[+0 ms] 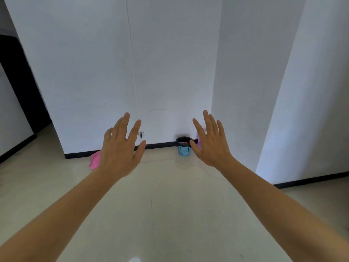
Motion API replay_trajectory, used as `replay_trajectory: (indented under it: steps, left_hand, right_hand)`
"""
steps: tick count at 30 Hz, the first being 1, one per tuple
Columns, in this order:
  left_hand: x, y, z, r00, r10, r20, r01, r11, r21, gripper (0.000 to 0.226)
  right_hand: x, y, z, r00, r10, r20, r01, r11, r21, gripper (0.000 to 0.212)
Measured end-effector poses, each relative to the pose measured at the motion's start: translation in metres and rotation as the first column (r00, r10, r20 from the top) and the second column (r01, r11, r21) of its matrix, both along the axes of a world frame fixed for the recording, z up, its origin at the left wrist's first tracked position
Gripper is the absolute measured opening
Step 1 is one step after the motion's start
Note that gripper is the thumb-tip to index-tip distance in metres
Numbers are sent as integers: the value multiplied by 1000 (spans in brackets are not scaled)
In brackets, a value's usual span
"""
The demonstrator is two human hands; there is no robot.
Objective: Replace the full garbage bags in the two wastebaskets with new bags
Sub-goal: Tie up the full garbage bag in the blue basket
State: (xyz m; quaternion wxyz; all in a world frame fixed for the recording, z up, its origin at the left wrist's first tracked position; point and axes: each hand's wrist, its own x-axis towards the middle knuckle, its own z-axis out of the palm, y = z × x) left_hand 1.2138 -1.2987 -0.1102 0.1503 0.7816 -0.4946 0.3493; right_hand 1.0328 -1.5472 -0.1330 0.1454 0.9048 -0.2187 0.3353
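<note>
Both hands are held out in front with their backs up, fingers straight and spread, holding nothing. The left hand (120, 148) and the right hand (211, 144) float apart above the pale floor (170, 214), touching neither each other nor anything else.

Seen between them, far beyond the fingertips and closer to the right hand, a small blue wastebasket (184, 150) stands on the floor against the black skirting board (160, 146) at the foot of the white wall (170, 63). A black bag (181, 139) lines it and folds over its rim, with something red showing inside. The right thumb tip overlaps the rim in the view only.

A pink thing (95, 160) lies by the skirting board, partly hidden behind the left hand's outer edge; what it is cannot be told. Another pink patch (199, 141) peeks out behind the right hand, beside the wastebasket. A small wall fitting (141, 133) with a thin wire hanging from it shows just past the left forefinger.
</note>
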Motion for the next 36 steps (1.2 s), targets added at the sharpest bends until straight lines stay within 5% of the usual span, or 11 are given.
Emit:
replay_trajectory:
  steps: [14, 25, 36]
  left_hand:
    - [242, -352, -56, 991, -101, -83, 106, 992, 66, 66]
    - [448, -609, -41, 980, -1, -200, 32, 988, 151, 68]
    - [707, -824, -99, 961, 72, -266, -6, 970, 243, 71]
  right_hand:
    - [192, -322, -53, 975, -220, -29, 222, 970, 103, 68]
    - [412, -597, -49, 970, -215, -111, 238, 932, 275, 72]
    - [658, -817, -93, 959, -191, -210, 243, 935, 258, 74]
